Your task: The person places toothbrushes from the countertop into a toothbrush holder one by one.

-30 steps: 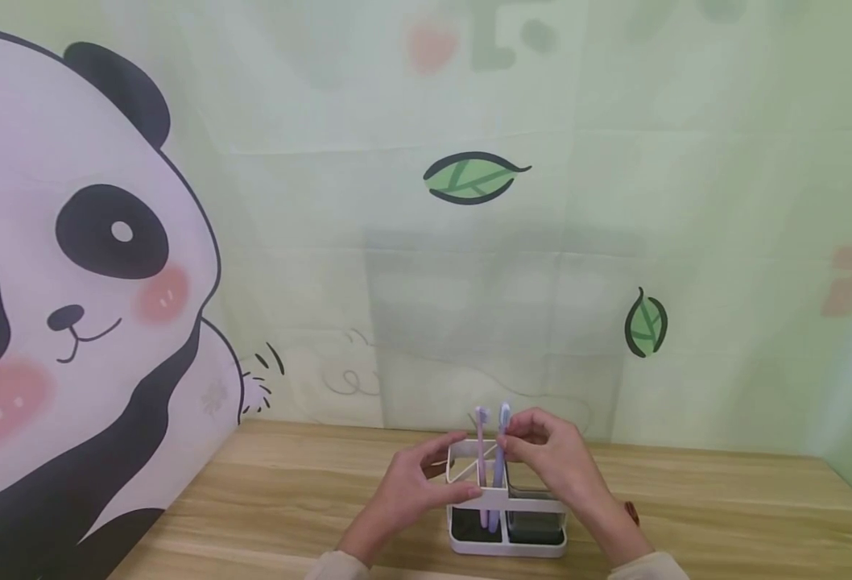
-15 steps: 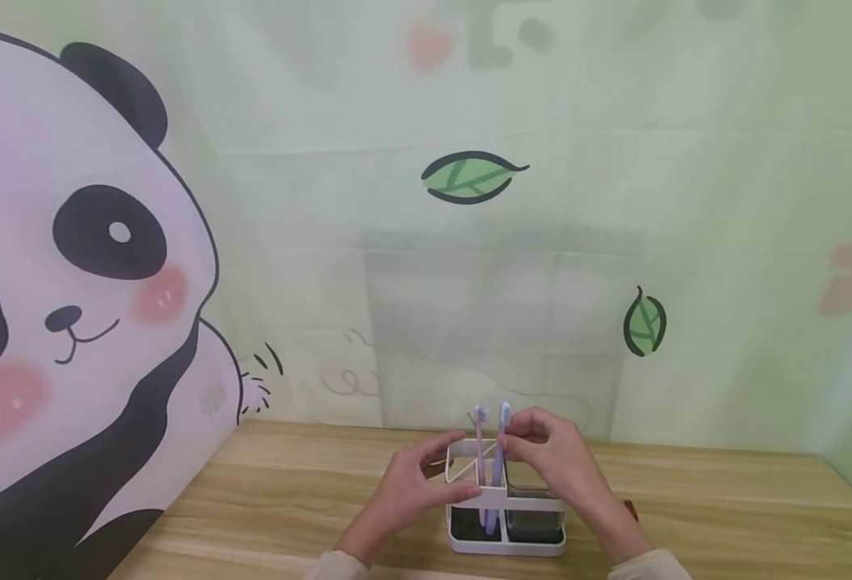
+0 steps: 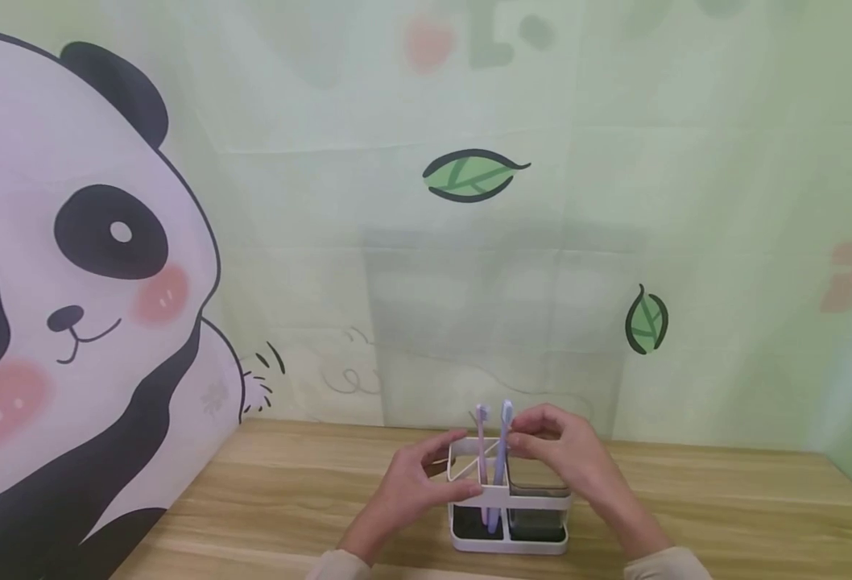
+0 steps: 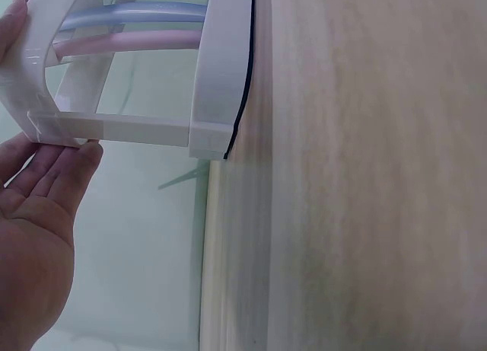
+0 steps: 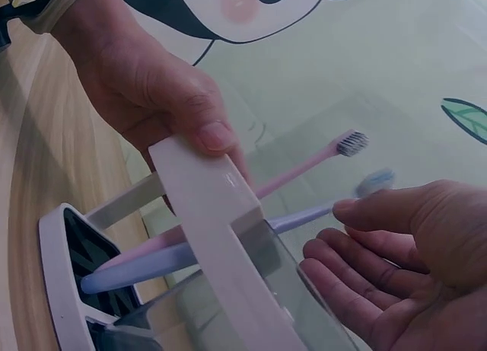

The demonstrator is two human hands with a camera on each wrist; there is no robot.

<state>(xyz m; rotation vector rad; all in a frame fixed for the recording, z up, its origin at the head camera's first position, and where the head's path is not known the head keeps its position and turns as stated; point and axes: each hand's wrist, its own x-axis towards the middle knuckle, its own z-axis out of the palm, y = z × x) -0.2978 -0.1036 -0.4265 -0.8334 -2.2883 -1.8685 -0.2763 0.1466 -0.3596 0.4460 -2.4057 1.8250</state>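
Observation:
A white toothbrush holder (image 3: 538,503) with a dark base stands on the wooden table. My left hand (image 3: 406,489) grips its upper frame from the left, thumb on the front band, fingers behind. Two toothbrushes lean in the holder's left part: a pink one (image 3: 481,449) and a blue-purple one (image 3: 499,469), heads up. Beside the blue brush's neck is my right hand (image 3: 572,453), its fingers loosely bent and spread from the thumb. In the right wrist view the thumb (image 5: 380,212) overlaps the brush just below its head (image 5: 374,182).
A clear, grey-tinted cup (image 3: 538,519) sits in the holder's right part. Behind the wooden table (image 3: 723,507) hangs a pale green backdrop (image 3: 310,242) printed with leaves and a large panda (image 3: 107,322).
My right hand has shifted slightly right, its fingertips coming away from the blue toothbrush's neck. The left hand and the holder stay put.

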